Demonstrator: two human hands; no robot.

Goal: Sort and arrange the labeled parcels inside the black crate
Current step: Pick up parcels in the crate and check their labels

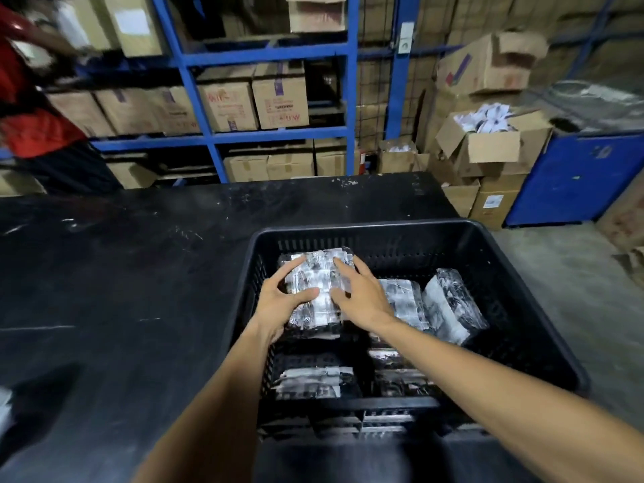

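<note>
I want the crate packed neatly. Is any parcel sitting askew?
Yes. The rightmost parcel in the black crate is tipped up on its edge, leaning against its neighbour, while the others lie flat.

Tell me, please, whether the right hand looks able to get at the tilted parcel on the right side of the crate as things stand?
Probably yes. The right hand rests on the top parcel, and the tilted parcel leans just to its right, uncovered from above, with nothing between them inside the black crate.

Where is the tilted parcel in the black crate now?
In the head view, the tilted parcel leans at the right side of the black crate, beside a flat parcel, right of both hands.
</note>
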